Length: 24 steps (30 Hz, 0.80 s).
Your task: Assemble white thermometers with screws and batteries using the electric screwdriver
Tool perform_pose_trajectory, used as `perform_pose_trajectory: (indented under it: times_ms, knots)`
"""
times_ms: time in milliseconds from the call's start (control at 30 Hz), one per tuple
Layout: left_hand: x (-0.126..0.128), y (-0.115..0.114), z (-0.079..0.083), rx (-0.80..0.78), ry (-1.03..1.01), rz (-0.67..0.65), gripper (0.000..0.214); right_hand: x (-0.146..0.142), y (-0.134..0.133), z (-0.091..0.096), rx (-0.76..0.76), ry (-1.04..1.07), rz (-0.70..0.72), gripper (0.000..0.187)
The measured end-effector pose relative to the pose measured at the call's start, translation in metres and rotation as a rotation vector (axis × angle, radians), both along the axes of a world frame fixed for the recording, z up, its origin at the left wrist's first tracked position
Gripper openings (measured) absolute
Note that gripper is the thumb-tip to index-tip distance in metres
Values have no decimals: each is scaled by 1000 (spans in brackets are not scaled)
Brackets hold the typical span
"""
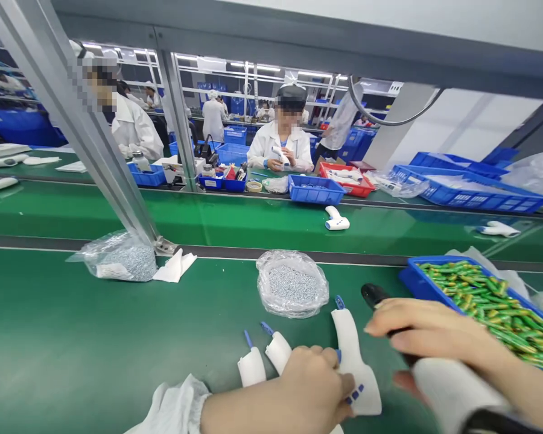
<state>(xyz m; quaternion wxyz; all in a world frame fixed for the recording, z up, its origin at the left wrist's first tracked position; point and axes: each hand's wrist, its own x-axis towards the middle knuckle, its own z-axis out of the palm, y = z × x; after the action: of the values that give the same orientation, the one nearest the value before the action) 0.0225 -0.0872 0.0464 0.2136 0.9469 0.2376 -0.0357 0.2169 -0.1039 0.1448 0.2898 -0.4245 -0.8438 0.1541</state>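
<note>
Just beyond the left hand [314,386], a clear bag of small grey screws [292,289] sits on the green table [72,337], and nothing lies between the two. Off to the far side of the right hand [428,334], a blue bin [419,283] holds a heap of green parts [493,304]. Two shorter white pieces [265,358] with blue tips stand just outside the left hand, touching each other. Further out, a second bag of screws [117,259] and a folded white paper [175,266] rest by a metal post [85,132]. Across the belt, a white thermometer [337,220] lies alone.

The left hand's fingers are pressed down on a white casing [350,352], pinning it flat to the table; its long axis runs away from the wearer, blue tip pointing toward the bag. The right hand is wrapped around a black-tipped tool [375,295], fingers curled along it, tip aimed up-left, just beside the casing's far end. Whether the tip touches the casing, I cannot tell.
</note>
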Motion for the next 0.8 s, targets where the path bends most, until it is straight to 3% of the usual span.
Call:
perform_pose_trajectory:
  times_ms: [100,233,333,400,500,567,667,800]
  knots:
    - [6,-2,-14,67,-56,-47,29,21,-5,-13,-83,-501,224,37]
    - [14,1,-20,106,-22,-236,23,45,-5,-41,-106,-791,36,47]
    - [19,11,-12,125,-71,-189,21,74,-8,-52,-99,-791,-172,54]
    - [22,22,-8,133,-156,-115,37,104,-6,-52,-108,-767,-354,54]
    - [28,40,-8,99,-195,-138,58,158,6,-49,-165,-734,-705,37]
    - [33,49,-11,76,-173,-181,54,191,18,-50,-257,-715,-907,22]
    - [34,56,-15,131,-151,-178,47,221,37,-61,-422,-676,-1042,21]
    - [19,60,-4,170,-171,-131,39,224,51,-75,-505,-600,-1068,24]
